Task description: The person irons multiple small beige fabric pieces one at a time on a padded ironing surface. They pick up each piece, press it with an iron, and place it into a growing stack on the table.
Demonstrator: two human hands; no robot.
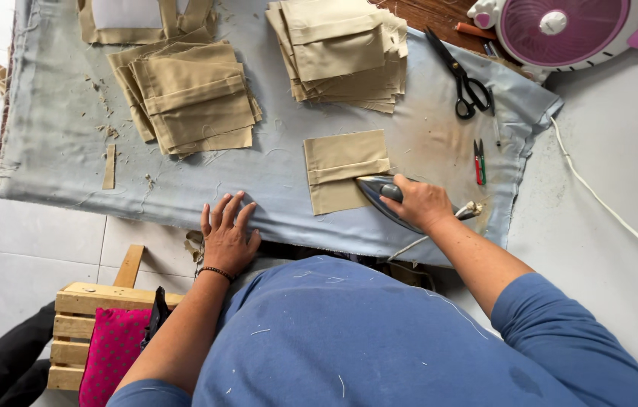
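While the iron (380, 197) sits with its nose on the right edge of a single tan fabric piece (343, 170), most of that piece lies flat on the grey padded table (55, 143), with one folded band running across its middle. Judging by how things lie, the pressing looks well along but not finished: at about 10 o'clock from the iron is a fanned pile of folded tan pieces (192, 98), and at about 12 o'clock a thicker, squarer stack (343, 53). Which pile is pressed and which waits cannot be told for sure. A third lot with a white piece on it (134, 19) lies at the far left edge of the table.

The right hand (423, 203) is wrapped tight around the iron's handle, fingers curled over it, knuckles up. The left hand (227, 235) holds nothing; it lies palm down, fingers spread, on the near edge of the table at about 9 o'clock from the iron, well apart from the fabric piece.

Black scissors (460, 79) lie at 1 o'clock from the iron, small red and green snips (478, 161) at 2 o'clock, near the right hand. A pink fan (560, 26) stands beyond the far right corner, and a loose tan strip (109, 166) lies far off at 9 o'clock.
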